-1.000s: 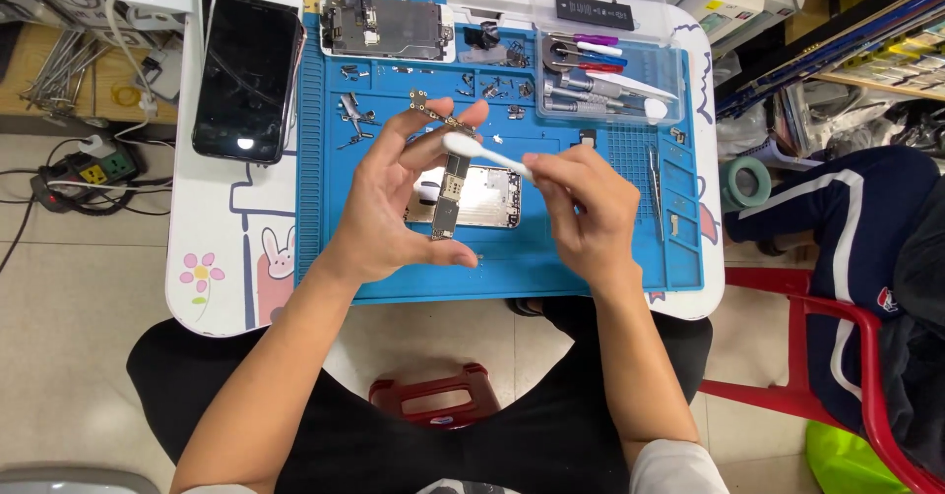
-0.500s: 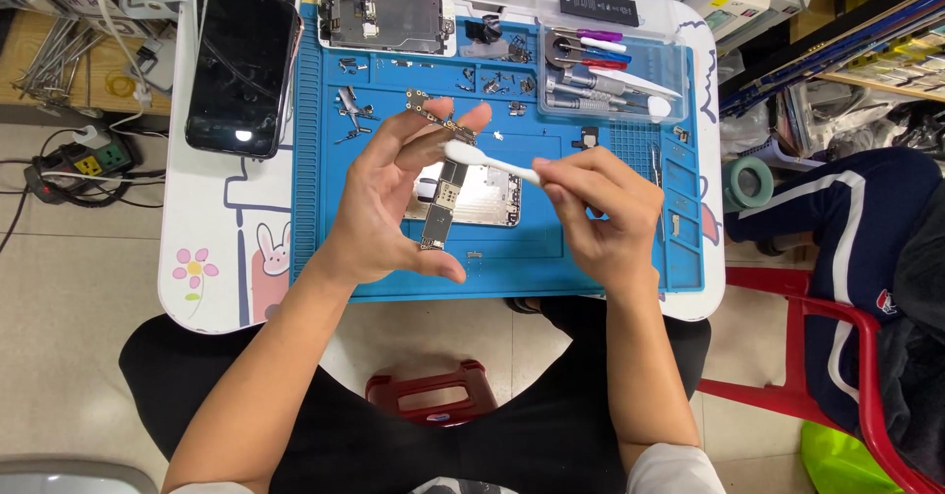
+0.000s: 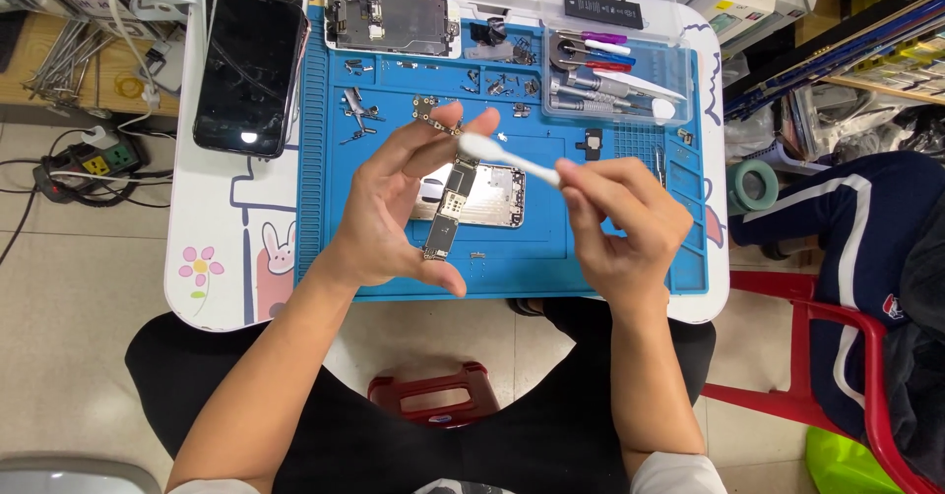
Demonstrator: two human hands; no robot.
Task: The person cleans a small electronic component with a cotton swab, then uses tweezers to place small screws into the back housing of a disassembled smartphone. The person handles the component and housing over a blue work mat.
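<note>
1. Above the blue repair mat [image 3: 354, 248], the left hand [image 3: 394, 209] holds a narrow phone circuit board [image 3: 448, 209] upright, fingers clamped on its top and bottom ends.
2. The right hand [image 3: 625, 228] pinches a white brush-like tool [image 3: 507, 157], fingers closed on its handle, its tip just beside the board's upper end.
3. On the mat beneath the board lies an open silver phone housing [image 3: 492, 197].
4. A black phone screen [image 3: 248, 66] rests on the white desk [image 3: 212, 287], just left of the mat.
5. A clear tool tray [image 3: 610, 86] sits at the mat's far right corner.
</note>
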